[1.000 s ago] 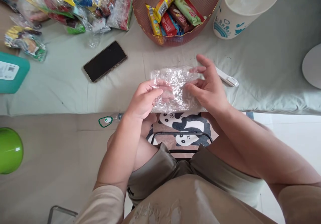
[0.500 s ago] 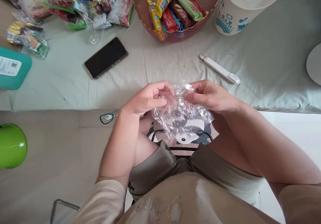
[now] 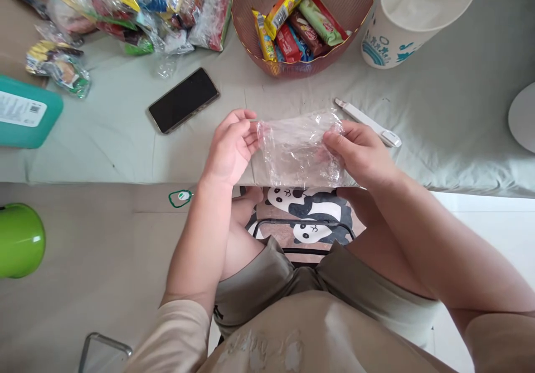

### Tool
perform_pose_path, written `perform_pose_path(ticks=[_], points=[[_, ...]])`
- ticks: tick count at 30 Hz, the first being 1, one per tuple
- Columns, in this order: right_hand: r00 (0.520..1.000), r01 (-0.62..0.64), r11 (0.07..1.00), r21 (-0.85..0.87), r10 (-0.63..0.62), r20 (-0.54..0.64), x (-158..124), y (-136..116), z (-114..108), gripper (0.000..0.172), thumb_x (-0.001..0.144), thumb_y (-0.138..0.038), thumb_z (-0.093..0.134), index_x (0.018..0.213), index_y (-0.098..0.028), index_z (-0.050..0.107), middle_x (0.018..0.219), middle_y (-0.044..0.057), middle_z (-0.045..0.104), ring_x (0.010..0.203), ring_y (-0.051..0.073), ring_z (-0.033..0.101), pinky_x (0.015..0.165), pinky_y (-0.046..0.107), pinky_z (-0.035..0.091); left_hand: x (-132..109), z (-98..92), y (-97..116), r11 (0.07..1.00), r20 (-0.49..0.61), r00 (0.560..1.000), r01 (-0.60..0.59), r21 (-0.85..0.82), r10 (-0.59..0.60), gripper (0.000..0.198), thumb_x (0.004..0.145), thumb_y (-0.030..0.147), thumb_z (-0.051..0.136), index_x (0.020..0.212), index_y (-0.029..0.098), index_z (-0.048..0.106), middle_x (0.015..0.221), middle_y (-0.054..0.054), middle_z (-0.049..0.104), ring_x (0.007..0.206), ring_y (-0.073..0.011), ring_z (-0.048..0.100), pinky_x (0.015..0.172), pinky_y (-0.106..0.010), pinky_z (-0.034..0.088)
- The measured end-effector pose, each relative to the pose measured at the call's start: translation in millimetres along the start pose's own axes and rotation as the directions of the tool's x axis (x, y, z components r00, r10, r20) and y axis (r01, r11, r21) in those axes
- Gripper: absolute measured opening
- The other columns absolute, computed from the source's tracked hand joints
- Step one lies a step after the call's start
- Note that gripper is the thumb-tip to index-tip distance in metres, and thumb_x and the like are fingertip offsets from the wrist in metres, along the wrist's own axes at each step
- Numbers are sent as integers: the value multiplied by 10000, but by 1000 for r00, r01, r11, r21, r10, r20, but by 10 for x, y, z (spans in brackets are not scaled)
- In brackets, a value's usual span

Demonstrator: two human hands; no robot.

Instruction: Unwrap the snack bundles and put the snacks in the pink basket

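A clear, crinkled plastic bag (image 3: 298, 150) is spread between my two hands above the table's near edge. My right hand (image 3: 363, 153) pinches its right side, thumb on top and fingers behind, seen dimly through the film. At the bag's left edge, the fingers of my left hand (image 3: 232, 147) are loosely curled, with a fingertip showing pinkish through the plastic. I see no contents in the bag. Just beyond my right hand lies a white box cutter (image 3: 368, 122). A black phone (image 3: 184, 101) lies beyond my left hand.
A pinkish ribbed bowl (image 3: 254, 44) holds several wrapped snack bars (image 3: 292, 13). Right of it stands a white paper bucket (image 3: 388, 33) with crumpled plastic inside. Bagged snacks (image 3: 125, 5) pile up at the back left, near a teal container (image 3: 37, 122). A green bin (image 3: 20, 242) stands on the floor.
The crumpled bag has been spread flatter and lifted forward over the table edge. My hands have moved apart and away from my body. The view has shifted slightly.
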State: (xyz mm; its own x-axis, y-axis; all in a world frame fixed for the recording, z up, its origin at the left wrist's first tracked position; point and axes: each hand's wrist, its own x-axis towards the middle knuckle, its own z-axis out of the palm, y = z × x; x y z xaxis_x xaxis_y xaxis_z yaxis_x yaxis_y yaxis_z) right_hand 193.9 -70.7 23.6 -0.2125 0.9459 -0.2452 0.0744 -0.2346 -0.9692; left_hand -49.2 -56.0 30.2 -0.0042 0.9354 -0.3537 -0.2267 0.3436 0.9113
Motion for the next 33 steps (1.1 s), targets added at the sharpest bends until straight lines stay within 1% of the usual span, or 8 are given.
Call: perform_pose_path(ticks=[4,6,10,13,17,21,26,33], points=[[1000,6,1000,-5,-6,-9,16,53,8,406,893,-567,742,752,-214,600,662,-1,607,549,95,498,521,275,422,-10,39,-28,998,72,996,49,34,-52,451,723,482,862,995,244,591,825,12,757,790,-163,769,736,-266,610],[1000,9,1000,27,-9,0,23,91,-6,379,865,-586,770,936,-243,626,711,-7,624,600,125,578,546,282,474,-19,53,-54,997,94,995,20,76,-27,453,682,419,901,961,240,592,774,34,741,729,-143,755,692,-243,593],[997,73,995,74,-74,4,24,134,-30,636,802,-583,828,1298,-328,523,916,-6,672,687,146,647,621,310,564,-42,65,-98,989,178,984,-31,144,5,346,712,357,867,918,221,624,745,28,744,674,-134,739,654,-239,565],[994,108,994,-2,-108,-20,8,110,-16,498,791,-540,846,1148,-294,601,1114,29,675,702,121,630,604,290,559,-58,58,-111,980,227,974,-52,190,7,281,745,354,835,926,222,665,758,17,752,690,-147,734,675,-260,567],[994,100,989,-112,-105,-36,-12,57,12,287,869,-478,784,893,-230,641,981,44,684,627,105,570,510,273,461,-56,37,-113,985,305,952,-32,172,-22,277,751,383,836,916,207,700,830,-2,744,755,-144,712,754,-276,587],[995,81,990,-114,-86,-48,-8,40,18,259,899,-466,758,894,-235,643,767,12,645,596,115,559,511,278,446,-46,35,-109,991,323,943,46,125,-85,276,823,462,740,852,188,717,996,-48,755,887,-170,713,821,-306,599],[996,79,993,-84,-83,-40,2,35,35,266,905,-467,753,881,-238,620,697,-1,628,615,129,600,562,300,503,-48,38,-107,997,390,920,7,77,-37,184,759,350,723,854,203,779,1324,-70,710,1032,-211,694,871,-325,582],[998,28,992,-123,-35,-58,5,18,57,300,890,-479,770,885,-233,597,707,1,657,593,110,566,498,269,412,-71,45,-89,996,401,915,-4,91,-33,161,712,286,784,859,220,790,1340,-63,681,1065,-226,674,910,-349,552]])
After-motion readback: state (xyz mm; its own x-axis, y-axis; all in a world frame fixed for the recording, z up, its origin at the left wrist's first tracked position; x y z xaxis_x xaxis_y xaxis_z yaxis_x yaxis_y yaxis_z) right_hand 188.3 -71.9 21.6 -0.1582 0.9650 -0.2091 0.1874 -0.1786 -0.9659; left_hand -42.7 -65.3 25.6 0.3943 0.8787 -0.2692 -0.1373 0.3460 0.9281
